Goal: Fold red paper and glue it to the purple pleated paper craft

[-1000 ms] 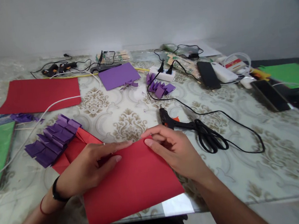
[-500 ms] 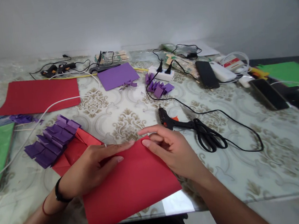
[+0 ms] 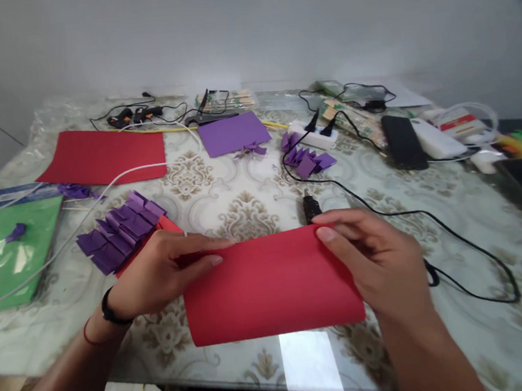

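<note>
A red sheet of paper (image 3: 271, 288) curves between my two hands above the table's near side. My left hand (image 3: 170, 267) pinches its upper left edge between thumb and fingers. The upper right corner is gripped by my right hand (image 3: 369, 252), thumb in front and fingers behind. Left of the sheet lie purple folded paper pieces (image 3: 122, 229) on a red folded paper (image 3: 168, 225), partly hidden by my left hand. Behind my right hand a black glue gun (image 3: 309, 206) shows only its nozzle end.
A stack of red paper (image 3: 110, 155), a purple sheet (image 3: 234, 133) and a white power strip (image 3: 313, 133) lie farther back. Green paper (image 3: 15, 252) rests at left. A black cable (image 3: 384, 212) loops at right, near two phones (image 3: 404, 142).
My right hand has moved right along the red sheet, so my hands are farther apart. The sheet now lies straighter across and covers most of the glue gun. The view has shifted left.
</note>
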The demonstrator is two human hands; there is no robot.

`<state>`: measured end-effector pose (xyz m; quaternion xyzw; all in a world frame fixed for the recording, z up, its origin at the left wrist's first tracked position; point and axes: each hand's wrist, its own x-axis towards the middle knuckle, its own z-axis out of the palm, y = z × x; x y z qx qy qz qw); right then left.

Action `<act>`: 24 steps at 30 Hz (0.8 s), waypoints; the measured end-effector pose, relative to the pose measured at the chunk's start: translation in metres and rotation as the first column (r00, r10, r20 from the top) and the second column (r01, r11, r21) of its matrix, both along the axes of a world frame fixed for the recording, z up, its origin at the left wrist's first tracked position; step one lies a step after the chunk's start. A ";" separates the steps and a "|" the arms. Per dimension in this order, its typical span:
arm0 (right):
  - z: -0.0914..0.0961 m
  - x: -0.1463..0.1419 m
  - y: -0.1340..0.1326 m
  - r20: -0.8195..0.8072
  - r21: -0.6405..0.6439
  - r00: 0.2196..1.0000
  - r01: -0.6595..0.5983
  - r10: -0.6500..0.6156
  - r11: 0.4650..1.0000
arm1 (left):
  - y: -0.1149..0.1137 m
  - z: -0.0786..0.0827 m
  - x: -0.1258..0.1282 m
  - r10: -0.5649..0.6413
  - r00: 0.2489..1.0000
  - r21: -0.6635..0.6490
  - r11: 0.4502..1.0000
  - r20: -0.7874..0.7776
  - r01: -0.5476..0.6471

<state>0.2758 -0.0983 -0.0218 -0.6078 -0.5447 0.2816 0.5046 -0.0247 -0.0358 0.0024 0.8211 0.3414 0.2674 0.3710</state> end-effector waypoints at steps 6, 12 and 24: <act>-0.003 0.004 0.001 0.013 0.059 0.994 0.112 -0.113 0.992 | 0.000 0.003 -0.002 0.059 0.996 -0.023 0.998 0.072 -0.057; -0.002 0.002 0.000 -0.044 0.084 0.975 0.220 -0.217 0.972 | -0.002 0.009 -0.002 0.148 0.978 -0.016 0.989 0.145 -0.147; -0.008 0.002 -0.002 -0.123 0.074 0.949 0.299 -0.289 0.951 | -0.005 0.011 -0.003 0.242 0.945 -0.126 0.968 0.219 -0.218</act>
